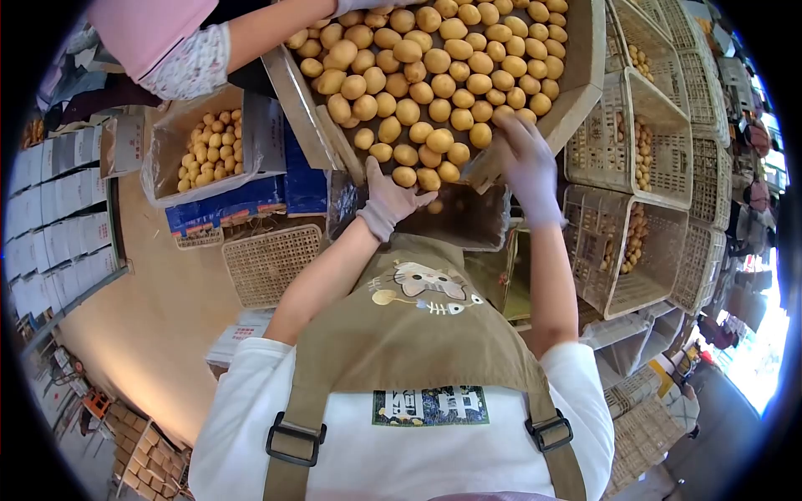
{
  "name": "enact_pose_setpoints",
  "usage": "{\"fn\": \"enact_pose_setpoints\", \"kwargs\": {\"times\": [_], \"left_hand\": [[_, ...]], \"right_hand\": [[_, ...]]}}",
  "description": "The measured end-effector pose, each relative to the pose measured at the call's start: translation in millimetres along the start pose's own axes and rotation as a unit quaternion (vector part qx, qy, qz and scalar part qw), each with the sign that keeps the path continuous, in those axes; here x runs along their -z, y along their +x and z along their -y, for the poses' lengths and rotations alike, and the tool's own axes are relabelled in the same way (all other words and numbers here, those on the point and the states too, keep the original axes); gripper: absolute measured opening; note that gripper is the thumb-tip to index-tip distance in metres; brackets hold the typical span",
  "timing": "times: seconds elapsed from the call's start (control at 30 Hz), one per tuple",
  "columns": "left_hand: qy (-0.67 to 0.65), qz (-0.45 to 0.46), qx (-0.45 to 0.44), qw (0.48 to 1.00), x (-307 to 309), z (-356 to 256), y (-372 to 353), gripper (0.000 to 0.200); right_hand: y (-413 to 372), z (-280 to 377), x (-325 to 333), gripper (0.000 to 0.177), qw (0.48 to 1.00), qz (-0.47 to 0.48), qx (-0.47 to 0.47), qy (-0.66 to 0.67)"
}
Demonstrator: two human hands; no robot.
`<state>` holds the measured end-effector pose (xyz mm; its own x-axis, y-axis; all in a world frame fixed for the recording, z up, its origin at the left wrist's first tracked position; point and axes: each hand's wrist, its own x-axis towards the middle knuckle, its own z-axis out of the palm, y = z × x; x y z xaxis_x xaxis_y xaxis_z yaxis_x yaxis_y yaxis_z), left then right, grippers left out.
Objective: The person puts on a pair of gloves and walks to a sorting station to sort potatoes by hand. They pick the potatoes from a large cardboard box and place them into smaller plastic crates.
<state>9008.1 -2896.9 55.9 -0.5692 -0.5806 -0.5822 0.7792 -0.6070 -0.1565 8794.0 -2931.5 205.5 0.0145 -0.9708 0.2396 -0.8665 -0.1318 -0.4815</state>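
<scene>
A wooden-sided sorting tray [322, 138] full of round yellow fruit [437, 60] stands in front of me. At its narrow near mouth is my left hand [390, 203] in a pale glove, fingers apart beside the fruit at the outlet. Below that mouth sits a plastic-lined box [484, 227], and one fruit shows blurred above it. My right hand [528, 159], also gloved, is over the tray's right side with its fingertips close to the fruit. Motion blurs it, and I cannot make out whether it grips a fruit.
Another person's arm [276, 32] reaches over the tray's far left. A lined box of fruit [154, 179] stands at left, near an upturned woven-pattern plastic crate [271, 263]. Stacked crates [622, 179], some holding fruit, line the right. White cartons [63, 225] are stacked far left.
</scene>
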Motion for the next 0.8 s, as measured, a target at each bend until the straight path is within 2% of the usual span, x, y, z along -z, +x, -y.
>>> {"fn": "enact_pose_setpoints", "kwargs": {"times": [0.03, 0.1, 0.13, 0.17, 0.23, 0.3, 0.33, 0.37, 0.43, 0.47, 0.5, 0.57, 0.6, 0.63, 0.67, 0.7, 0.73, 0.77, 0.8], "left_hand": [[0.002, -0.011, 0.004, 1.000, 3, 1, 3, 0.091], [0.026, 0.022, -0.013, 0.999, 6, 5, 2, 0.092], [0.038, 0.039, -0.023, 0.998, 7, 5, 2, 0.093], [0.016, 0.016, -0.019, 1.000, 3, 4, 0, 0.093], [-0.031, -0.028, -0.010, 0.999, -6, 3, -7, 0.092], [-0.004, 0.036, -0.028, 0.999, 4, 5, -5, 0.094], [0.009, 0.067, -0.039, 0.997, 10, 4, -4, 0.095], [-0.009, 0.061, -0.029, 0.998, 14, 3, -2, 0.093], [-0.043, 0.052, -0.007, 0.998, 11, 1, -3, 0.088], [-0.041, 0.002, -0.021, 0.999, 6, 3, -6, 0.085], [-0.035, 0.022, -0.029, 0.999, 6, 2, -6, 0.084], [-0.023, 0.059, -0.040, 0.997, 9, 4, -7, 0.081], [-0.039, 0.041, -0.029, 0.998, 9, 2, -7, 0.080], [-0.214, 0.133, 0.058, 0.966, 18, 1, -4, 0.080], [-0.380, 0.218, 0.142, 0.887, 33, 0, 2, 0.080], [-0.361, 0.224, 0.129, 0.896, 35, 1, 2, 0.080], [-0.342, 0.229, 0.117, 0.904, 35, 2, 2, 0.079], [-0.323, 0.234, 0.104, 0.911, 37, 3, 2, 0.079], [-0.091, 0.168, 0.000, 0.982, 31, 6, 1, 0.082]], "right_hand": [[24, -1, -23, 0.031, 0.999, 0.027, 0.030, -0.027], [74, -1, -65, 0.040, 0.958, 0.220, -0.038, -0.182], [86, 8, -77, 0.043, 0.937, 0.254, -0.060, -0.233], [96, 15, -85, 0.046, 0.912, 0.286, -0.080, -0.283], [106, 13, -91, 0.045, 0.908, 0.313, -0.074, -0.270], [115, 7, -87, 0.041, 0.895, 0.362, -0.053, -0.255], [120, 3, -88, 0.045, 0.881, 0.396, -0.049, -0.255], [120, -2, -85, 0.051, 0.883, 0.408, -0.019, -0.232], [99, -18, -81, 0.057, 0.906, 0.369, 0.004, -0.205], [95, -23, -82, 0.062, 0.911, 0.358, 0.000, -0.206], [88, -31, -82, 0.055, 0.931, 0.311, 0.040, -0.185], [76, -41, -78, 0.045, 0.966, 0.241, 0.047, -0.081], [65, -42, -75, 0.040, 0.978, 0.181, 0.086, -0.051], [51, -43, -67, 0.034, 0.985, 0.120, 0.123, -0.021], [43, -35, -42, 0.032, 0.974, 0.073, 0.216, -0.005], [42, -37, -19, 0.033, 0.956, 0.012, 0.294, 0.011], [33, -84, -9, 0.034, 0.955, -0.027, 0.249, -0.161], [23, -104, 20, 0.048, 0.984, -0.047, 0.086, -0.148], [18, -113, 31, 0.048, 0.959, -0.132, 0.011, -0.249]]}}
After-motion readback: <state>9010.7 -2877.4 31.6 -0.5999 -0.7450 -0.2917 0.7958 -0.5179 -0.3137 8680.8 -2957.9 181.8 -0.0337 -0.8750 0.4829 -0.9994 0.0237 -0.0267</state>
